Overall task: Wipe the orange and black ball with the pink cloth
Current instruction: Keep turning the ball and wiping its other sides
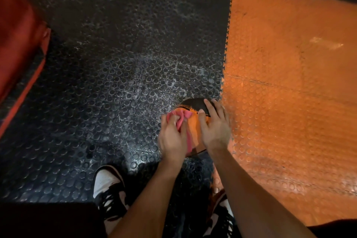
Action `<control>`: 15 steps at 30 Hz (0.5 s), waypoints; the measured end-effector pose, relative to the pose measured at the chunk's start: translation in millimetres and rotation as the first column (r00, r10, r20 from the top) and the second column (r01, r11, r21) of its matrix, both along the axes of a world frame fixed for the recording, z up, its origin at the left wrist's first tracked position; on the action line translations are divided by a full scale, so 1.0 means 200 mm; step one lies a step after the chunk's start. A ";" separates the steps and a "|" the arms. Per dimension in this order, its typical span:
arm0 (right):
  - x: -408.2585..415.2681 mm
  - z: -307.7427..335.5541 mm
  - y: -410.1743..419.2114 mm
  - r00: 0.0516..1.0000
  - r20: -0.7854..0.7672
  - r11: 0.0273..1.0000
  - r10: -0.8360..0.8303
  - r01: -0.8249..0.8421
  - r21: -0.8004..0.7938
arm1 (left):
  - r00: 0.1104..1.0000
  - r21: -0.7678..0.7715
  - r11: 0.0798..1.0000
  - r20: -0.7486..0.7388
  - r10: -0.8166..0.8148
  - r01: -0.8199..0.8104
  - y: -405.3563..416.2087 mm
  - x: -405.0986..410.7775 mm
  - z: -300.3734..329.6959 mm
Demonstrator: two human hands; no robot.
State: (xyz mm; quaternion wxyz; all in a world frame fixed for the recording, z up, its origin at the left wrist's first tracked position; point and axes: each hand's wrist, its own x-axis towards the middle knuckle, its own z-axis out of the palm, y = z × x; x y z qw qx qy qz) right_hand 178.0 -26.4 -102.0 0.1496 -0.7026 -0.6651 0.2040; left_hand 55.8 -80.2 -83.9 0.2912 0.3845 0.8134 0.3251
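Both our hands are on the ball [195,129], which sits on the black mat [119,59] right at its toothed seam with the orange mat [289,90]. Our left hand [172,137] has its fingers curled round the bunched pink cloth [182,119] and presses it on the ball's left side. Our right hand [215,127] lies flat with fingers straight over the ball's right side, fingertips on its black patch.

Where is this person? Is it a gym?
Probably a gym or play area. The studded black floor tiles lock into orange floor tiles, a red padded mat lies alongside, and there is a ball.
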 end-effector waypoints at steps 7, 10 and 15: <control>-0.03 -0.06 -0.06 1.000 0.030 0.995 0.003 -0.006 0.103 | 0.977 -0.146 0.966 0.017 -0.215 0.215 0.48 -0.19 -0.02; -0.06 -0.03 0.01 0.997 0.007 0.997 -0.078 0.077 0.031 | 0.980 -0.094 0.976 -0.021 -0.198 0.195 0.44 -0.16 -0.02; -0.08 0.02 0.12 0.978 -0.023 0.978 -0.208 0.207 -0.035 | 0.996 0.061 0.995 0.039 -0.076 0.074 0.07 -0.03 0.00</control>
